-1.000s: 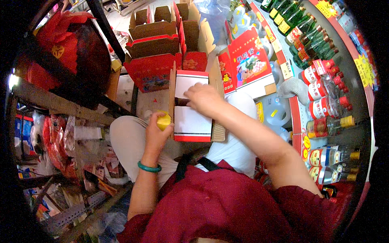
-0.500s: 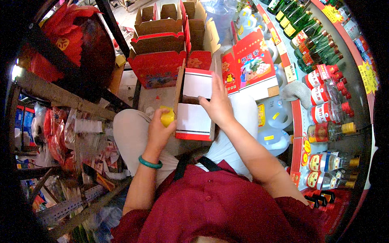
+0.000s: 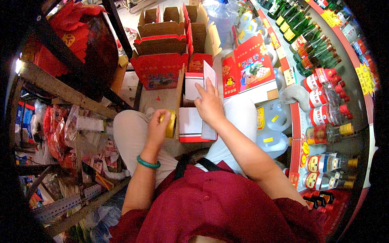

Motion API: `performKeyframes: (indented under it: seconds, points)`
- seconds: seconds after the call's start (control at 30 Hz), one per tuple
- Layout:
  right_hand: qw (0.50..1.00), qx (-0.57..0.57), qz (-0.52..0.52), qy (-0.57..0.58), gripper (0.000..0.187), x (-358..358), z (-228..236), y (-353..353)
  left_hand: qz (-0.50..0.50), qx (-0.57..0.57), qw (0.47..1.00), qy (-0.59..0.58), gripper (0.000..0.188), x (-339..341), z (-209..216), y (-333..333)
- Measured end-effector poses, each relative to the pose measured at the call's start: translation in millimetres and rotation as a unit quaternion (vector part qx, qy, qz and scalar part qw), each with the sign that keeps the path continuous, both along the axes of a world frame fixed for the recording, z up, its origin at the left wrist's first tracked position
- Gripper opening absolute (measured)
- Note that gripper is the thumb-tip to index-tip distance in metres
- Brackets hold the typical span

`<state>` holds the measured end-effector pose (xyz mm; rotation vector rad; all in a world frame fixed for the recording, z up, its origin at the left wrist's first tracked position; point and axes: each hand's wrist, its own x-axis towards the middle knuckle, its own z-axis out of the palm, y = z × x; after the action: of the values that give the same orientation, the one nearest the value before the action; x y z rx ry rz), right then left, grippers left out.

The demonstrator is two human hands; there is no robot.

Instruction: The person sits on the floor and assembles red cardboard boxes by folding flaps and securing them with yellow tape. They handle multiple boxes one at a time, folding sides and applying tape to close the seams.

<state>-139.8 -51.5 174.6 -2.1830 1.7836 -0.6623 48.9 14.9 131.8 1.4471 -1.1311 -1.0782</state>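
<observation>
Between my knees stands a small red carton with white inner flaps. Its two short end flaps lie folded inward, with a gap between them. A long narrow white flap leans in from the right side. My right hand lies over the carton's middle and that flap, fingers apart, the fingertips on or near the flaps. In my left hand is a roll of yellow tape, held on edge just left of the carton. A green bangle circles my left wrist.
Open red cartons stand ahead. To the right are a printed red carton, clear plastic jugs and a shelf of bottles. A metal rack with bagged goods runs along my left.
The long right flap has swung inward over the carton. My right hand has shifted slightly left and down, its fingers now spread. The tape roll has turned in my left hand.
</observation>
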Motion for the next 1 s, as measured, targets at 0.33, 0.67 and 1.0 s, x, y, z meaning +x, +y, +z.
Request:
performKeyframes:
  seconds: [0.33,0.67,1.0]
  points:
    - [0.984,-0.015,0.036,-0.171,0.049,-32,-10,-7,-0.01,0.077,0.987,-0.143,0.054,-6,6,-68]
    - [0.982,-0.098,0.029,0.158,0.035,-2,35,11,-0.073,0.098,0.992,0.006,0.052,4,-19,-77]
    - [0.82,0.239,0.309,0.418,0.038,3,0,3,-0.089,0.093,0.991,-0.042,0.056,-2,-6,-73]
